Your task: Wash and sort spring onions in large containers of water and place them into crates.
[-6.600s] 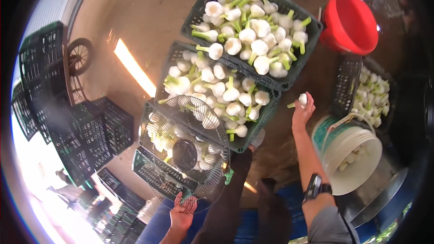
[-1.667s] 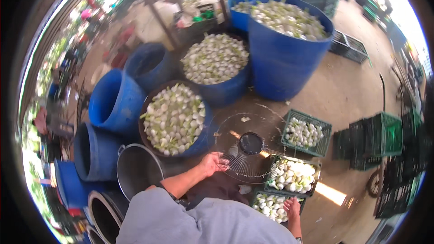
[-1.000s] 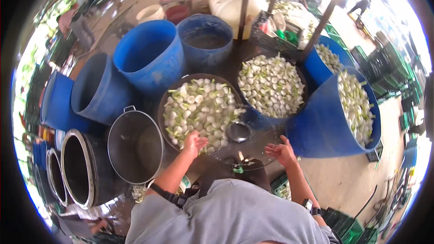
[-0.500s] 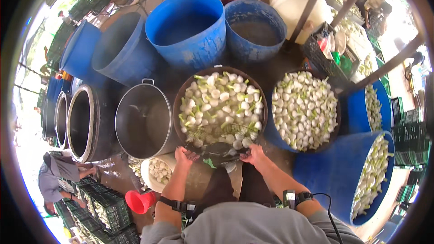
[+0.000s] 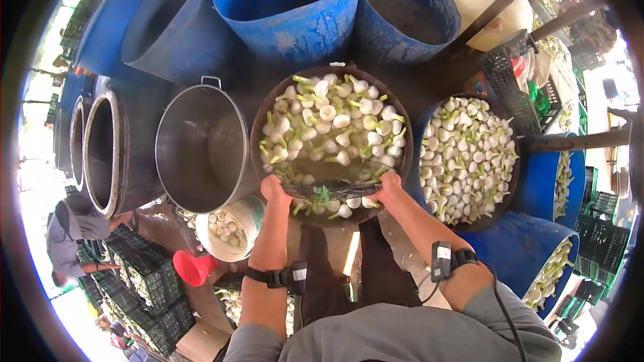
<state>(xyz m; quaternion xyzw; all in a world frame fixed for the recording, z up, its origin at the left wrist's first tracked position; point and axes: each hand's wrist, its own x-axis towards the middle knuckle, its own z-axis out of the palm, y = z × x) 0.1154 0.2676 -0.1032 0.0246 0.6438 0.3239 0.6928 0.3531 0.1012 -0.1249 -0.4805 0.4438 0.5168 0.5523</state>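
Observation:
My left hand (image 5: 273, 190) and my right hand (image 5: 387, 188) grip the two sides of a round black mesh basket (image 5: 330, 186), tilted over the near edge of a big dark tub (image 5: 397, 104). The tub is full of white bulbs with green stalks (image 5: 332, 121) floating in water. A few bulbs lie under the basket rim. Both wrists carry black straps with small devices.
An empty steel pot (image 5: 201, 147) stands left of the tub, two more pots (image 5: 100, 151) further left. Blue barrels (image 5: 288, 0) stand behind. A second blue barrel of bulbs (image 5: 466, 161) sits right. A white bucket (image 5: 231, 224), a red funnel (image 5: 193, 267) and dark crates (image 5: 144, 281) lie lower left beside a person (image 5: 70, 234).
The view has swung from the crates to the barrels and tubs. My hands took the mesh basket by both sides and brought it to the tub's near edge, tilting it there.

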